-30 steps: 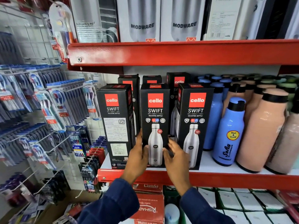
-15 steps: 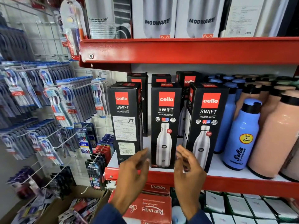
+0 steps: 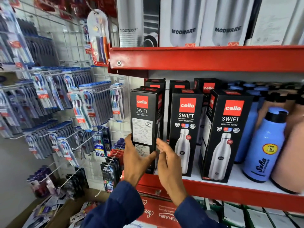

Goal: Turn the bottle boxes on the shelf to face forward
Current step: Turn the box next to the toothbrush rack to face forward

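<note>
Three black Cello Swift bottle boxes stand in a front row on the red-edged shelf (image 3: 213, 193). The left box (image 3: 144, 112) shows a side with a white printed label. The middle box (image 3: 185, 116) and the right box (image 3: 228, 129) show the steel bottle picture to the front. My left hand (image 3: 136, 162) grips the left box low down, with the thumb across its front. My right hand (image 3: 169, 167) lies with its fingers against that box's right side. More Cello boxes (image 3: 207, 86) stand in a row behind.
Blue bottles (image 3: 264, 148) and peach bottles (image 3: 292, 145) crowd the shelf's right part. The upper red shelf (image 3: 197, 58) carries Modware boxes (image 3: 182, 22). Toothbrush packs (image 3: 65, 112) hang on a wire grid to the left. Red cartons (image 3: 158, 213) lie below.
Both hands let go of the middle box, drew back, then moved left and took hold of the left box. The view has come closer to the shelf.
</note>
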Demonstrator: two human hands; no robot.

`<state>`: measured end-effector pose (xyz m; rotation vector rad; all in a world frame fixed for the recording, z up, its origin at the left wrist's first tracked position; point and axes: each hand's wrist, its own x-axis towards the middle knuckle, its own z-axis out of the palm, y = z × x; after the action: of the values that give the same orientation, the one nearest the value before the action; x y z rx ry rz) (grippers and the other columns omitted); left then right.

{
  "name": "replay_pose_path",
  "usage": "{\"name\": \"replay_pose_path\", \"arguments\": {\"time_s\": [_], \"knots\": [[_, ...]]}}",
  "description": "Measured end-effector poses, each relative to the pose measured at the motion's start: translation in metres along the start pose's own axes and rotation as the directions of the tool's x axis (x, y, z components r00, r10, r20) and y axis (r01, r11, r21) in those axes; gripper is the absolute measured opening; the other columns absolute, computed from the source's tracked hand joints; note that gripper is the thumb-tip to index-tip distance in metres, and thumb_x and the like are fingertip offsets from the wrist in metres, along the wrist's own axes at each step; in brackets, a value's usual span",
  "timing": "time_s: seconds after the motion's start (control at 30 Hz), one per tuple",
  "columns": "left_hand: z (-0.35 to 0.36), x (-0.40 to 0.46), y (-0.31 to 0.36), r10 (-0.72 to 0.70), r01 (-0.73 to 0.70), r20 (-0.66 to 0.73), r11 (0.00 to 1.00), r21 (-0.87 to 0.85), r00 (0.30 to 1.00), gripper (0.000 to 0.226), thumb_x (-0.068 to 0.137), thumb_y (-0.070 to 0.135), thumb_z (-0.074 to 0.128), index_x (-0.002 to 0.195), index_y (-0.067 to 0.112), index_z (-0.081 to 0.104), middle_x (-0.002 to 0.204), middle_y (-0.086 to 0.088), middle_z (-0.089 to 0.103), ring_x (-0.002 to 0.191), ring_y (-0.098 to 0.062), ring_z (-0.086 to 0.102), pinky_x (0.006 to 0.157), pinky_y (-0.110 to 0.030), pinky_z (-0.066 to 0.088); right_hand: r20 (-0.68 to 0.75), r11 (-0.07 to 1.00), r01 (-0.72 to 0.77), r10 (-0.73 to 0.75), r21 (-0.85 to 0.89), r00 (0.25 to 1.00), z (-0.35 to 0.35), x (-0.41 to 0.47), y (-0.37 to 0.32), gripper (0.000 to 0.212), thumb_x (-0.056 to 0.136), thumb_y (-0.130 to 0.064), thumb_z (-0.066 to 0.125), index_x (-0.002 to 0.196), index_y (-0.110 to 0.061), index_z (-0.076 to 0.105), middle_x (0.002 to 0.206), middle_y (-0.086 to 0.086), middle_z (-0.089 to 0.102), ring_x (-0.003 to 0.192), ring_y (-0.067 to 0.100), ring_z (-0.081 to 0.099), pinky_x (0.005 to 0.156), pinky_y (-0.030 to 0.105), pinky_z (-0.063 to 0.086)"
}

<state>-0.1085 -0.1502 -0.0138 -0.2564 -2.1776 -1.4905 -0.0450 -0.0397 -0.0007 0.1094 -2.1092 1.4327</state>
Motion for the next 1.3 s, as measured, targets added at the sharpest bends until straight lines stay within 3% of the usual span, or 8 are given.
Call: {"name": "replay_pose_path", "arguments": {"time_s": [0.23,0.33,0.47,0.7,0.87,1.03,1.2,1.3], "knots": [[-0.038,0.028,-0.011,0.060,-0.024,0.119,0.960,-0.279,0.991,0.080,0.061,0.027,0.079,0.128,0.048,0.042,0.119,0.016,0.067,0.110,-0.008,0.066,0.093,-0.030,0.054,-0.074,0.995,0.067,-0.072,-0.067,0.995,0.003,0.006,0.002,0.045,0.100,-0.016,0.048,0.144,-0.020,0.046,0.111,-0.007,0.069,0.108,-0.006,0.058,0.077,0.003,0.048],[-0.050,0.037,-0.016,0.102,0.009,0.244,0.909,-0.417,0.964,0.075,0.071,0.008,0.065,0.139,0.036,0.046,0.124,0.012,0.068,0.112,-0.011,0.066,0.087,-0.030,0.059,-0.101,0.993,0.048,-0.059,-0.105,0.993,0.015,0.009,0.002,0.046,0.097,-0.021,0.056,0.142,-0.015,0.048,0.102,0.002,0.072,0.105,0.004,0.060,0.083,0.018,0.054],[-0.041,0.045,-0.021,0.095,0.088,0.365,0.887,-0.453,0.926,0.065,0.082,0.001,0.047,0.142,0.027,0.050,0.138,0.002,0.063,0.127,-0.017,0.059,0.098,-0.027,0.053,-0.146,0.983,0.035,-0.062,-0.178,0.987,0.028,0.015,0.007,0.033,0.096,-0.024,0.059,0.126,-0.011,0.062,0.095,-0.002,0.074,0.074,-0.002,0.065,0.066,0.001,0.046],[-0.020,0.037,-0.038,-0.015,0.181,0.430,0.920,-0.348,0.903,0.055,0.090,0.020,0.042,0.139,0.045,0.049,0.142,0.009,0.059,0.132,-0.017,0.054,0.113,-0.054,0.039,-0.159,0.974,-0.010,-0.027,-0.228,0.987,0.033,0.013,0.030,0.034,0.097,-0.024,0.057,0.129,-0.013,0.060,0.102,-0.001,0.076,0.087,0.006,0.070,0.079,0.022,0.058],[-0.017,0.021,-0.047,-0.041,0.165,0.397,0.945,-0.283,0.917,0.055,0.098,0.017,0.042,0.122,0.066,0.050,0.124,0.036,0.062,0.118,0.009,0.057,0.100,-0.028,0.046,-0.139,0.968,-0.027,-0.008,-0.249,0.990,0.032,0.006,0.043,0.042,0.096,-0.023,0.058,0.138,-0.016,0.053,0.097,-0.005,0.074,0.079,0.006,0.070,0.075,0.017,0.057],[-0.017,0.007,-0.060,0.035,-0.016,0.256,0.997,-0.079,0.966,0.041,0.089,0.008,0.059,0.129,0.019,0.063,0.112,0.005,0.076,0.102,-0.007,0.072,0.093,-0.039,0.058,-0.077,0.939,-0.058,0.034,-0.339,0.996,0.028,-0.006,0.056,0.042,0.096,-0.021,0.058,0.137,-0.014,0.055,0.095,0.011,0.077,0.081,0.022,0.073,0.078,0.039,0.060],[-0.014,-0.004,-0.066,0.042,-0.059,0.170,0.993,0.100,0.984,0.023,0.086,0.013,0.073,0.109,0.016,0.074,0.089,0.024,0.071,0.082,0.023,0.063,0.074,0.001,0.047,-0.038,0.910,-0.056,0.044,-0.411,0.998,0.029,-0.015,0.059,0.040,0.096,-0.020,0.057,0.136,-0.016,0.055,0.092,0.009,0.077,0.077,0.016,0.072,0.072,0.028,0.060],[-0.015,-0.008,-0.066,0.027,-0.046,0.140,0.990,0.133,0.990,0.022,0.086,0.013,0.073,0.108,0.016,0.075,0.090,0.018,0.073,0.079,0.025,0.061,0.072,0.005,0.043,-0.027,0.906,-0.067,0.061,-0.417,0.998,0.028,-0.017,0.056,0.040,0.097,-0.020,0.056,0.137,-0.016,0.054,0.096,0.010,0.077,0.080,0.017,0.073,0.075,0.029,0.060]]}}
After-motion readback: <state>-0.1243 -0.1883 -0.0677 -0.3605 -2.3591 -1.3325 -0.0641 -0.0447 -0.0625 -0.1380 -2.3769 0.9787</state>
